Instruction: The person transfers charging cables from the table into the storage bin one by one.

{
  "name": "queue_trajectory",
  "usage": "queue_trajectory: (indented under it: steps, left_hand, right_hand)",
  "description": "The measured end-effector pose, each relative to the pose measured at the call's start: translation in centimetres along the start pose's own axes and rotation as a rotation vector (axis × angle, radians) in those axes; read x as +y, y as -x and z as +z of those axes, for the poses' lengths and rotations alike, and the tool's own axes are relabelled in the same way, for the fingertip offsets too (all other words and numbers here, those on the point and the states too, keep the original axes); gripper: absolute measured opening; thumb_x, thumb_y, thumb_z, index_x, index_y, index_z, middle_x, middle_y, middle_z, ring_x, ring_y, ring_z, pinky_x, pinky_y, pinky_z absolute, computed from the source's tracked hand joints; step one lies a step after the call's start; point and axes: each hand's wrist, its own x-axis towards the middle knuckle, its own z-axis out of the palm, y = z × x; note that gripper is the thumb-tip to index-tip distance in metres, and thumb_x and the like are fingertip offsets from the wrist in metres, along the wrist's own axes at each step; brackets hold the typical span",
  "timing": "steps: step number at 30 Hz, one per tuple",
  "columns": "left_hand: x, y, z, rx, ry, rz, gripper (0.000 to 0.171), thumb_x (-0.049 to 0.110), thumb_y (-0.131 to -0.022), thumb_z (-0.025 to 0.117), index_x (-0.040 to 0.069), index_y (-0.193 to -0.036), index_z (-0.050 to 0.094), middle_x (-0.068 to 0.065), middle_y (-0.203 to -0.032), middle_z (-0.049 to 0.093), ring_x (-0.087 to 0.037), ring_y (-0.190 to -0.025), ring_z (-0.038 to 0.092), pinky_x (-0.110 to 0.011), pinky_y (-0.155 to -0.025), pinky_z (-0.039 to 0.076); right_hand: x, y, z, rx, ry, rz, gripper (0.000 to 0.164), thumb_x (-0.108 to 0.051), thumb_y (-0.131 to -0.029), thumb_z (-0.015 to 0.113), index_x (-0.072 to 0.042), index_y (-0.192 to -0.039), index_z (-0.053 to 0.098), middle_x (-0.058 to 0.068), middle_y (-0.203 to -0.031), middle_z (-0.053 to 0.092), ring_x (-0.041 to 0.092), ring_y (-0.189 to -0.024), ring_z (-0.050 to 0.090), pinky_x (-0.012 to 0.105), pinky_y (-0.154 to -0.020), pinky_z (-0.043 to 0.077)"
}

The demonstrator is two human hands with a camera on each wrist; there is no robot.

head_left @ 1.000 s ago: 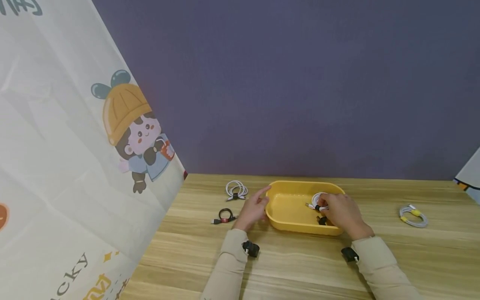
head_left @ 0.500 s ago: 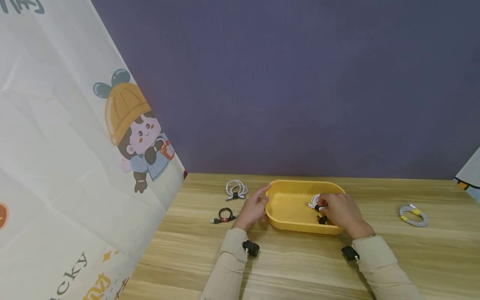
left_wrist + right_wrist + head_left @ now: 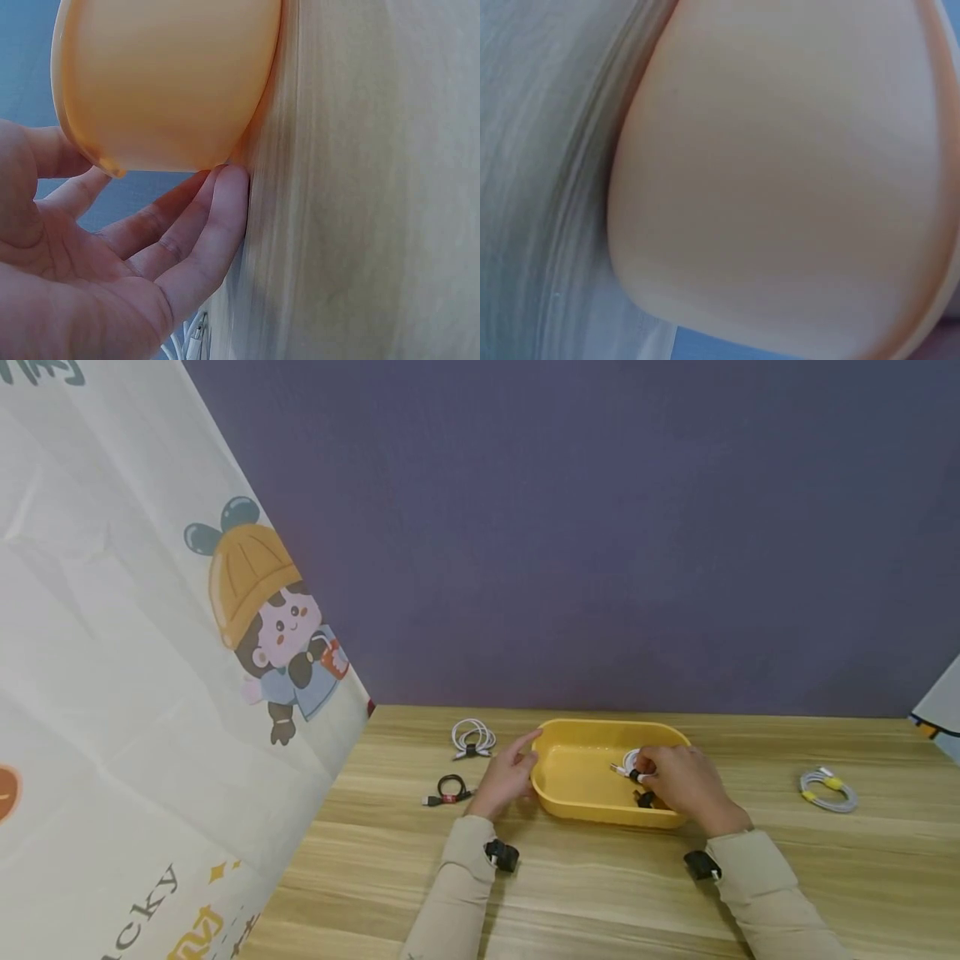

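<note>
Your right hand pinches the white cable while your left hand, fingers relaxed, touches the yellow tray; a tug could snag the adjacent black item.

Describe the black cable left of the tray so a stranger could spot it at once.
On the wooden table, find the yellow tray and the left hand at its left end. Just left of that hand lies a small coiled black cable. Its red tie sets it apart from the white cable behind it, which has a black tie.
</note>
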Motion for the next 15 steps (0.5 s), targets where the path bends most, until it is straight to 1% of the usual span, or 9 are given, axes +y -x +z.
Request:
queue_trajectory:
  steps: [4,9,12,15]
  left_hand:
    - [0.03,0.04,0.06,0.000,0.008,-0.002,0.042,0.021,-0.107,0.052,0.033,-0.148,0.055,-0.022,-0.106,0.070,-0.017,-0.070,0.066,-0.036,-0.062,0.064]
    - [-0.13,0.08,0.12,0.000,0.023,-0.002,0.042,0.022,-0.107,0.053,0.034,-0.148,0.055,-0.021,-0.106,0.070,-0.016,-0.070,0.066,-0.036,-0.063,0.064]
    - [-0.15,0.14,0.10,-0.002,0.016,0.000,0.042,0.022,-0.108,0.052,0.034,-0.148,0.054,-0.020,-0.105,0.070,-0.014,-0.069,0.066,-0.035,-0.063,0.064]
    - [-0.13,0.21,0.08,-0.005,0.009,0.001,0.043,0.023,-0.108,0.051,0.036,-0.149,0.053,-0.020,-0.106,0.070,-0.014,-0.069,0.066,-0.033,-0.063,0.064]
  right_hand:
    - [-0.03,0.10,-0.15,-0.005,-0.010,-0.006,0.009,-0.011,-0.086,0.080,-0.015,-0.091,0.075,-0.003,-0.084,0.073,0.014,-0.068,0.063,0.052,-0.075,0.056]
    - [-0.01,0.18,-0.35,-0.016,-0.033,-0.013,0.009,-0.008,-0.086,0.079,-0.014,-0.092,0.074,-0.003,-0.085,0.073,0.014,-0.069,0.063,0.050,-0.073,0.057]
    - [-0.03,0.25,-0.56,-0.019,-0.047,-0.015,0.010,-0.007,-0.087,0.078,-0.012,-0.094,0.074,-0.002,-0.085,0.073,0.014,-0.069,0.063,0.046,-0.069,0.057]
    - [0.04,0.29,-0.63,-0.019,-0.068,-0.007,0.009,-0.007,-0.089,0.077,-0.011,-0.096,0.074,0.000,-0.086,0.073,0.012,-0.067,0.061,0.040,-0.063,0.056]
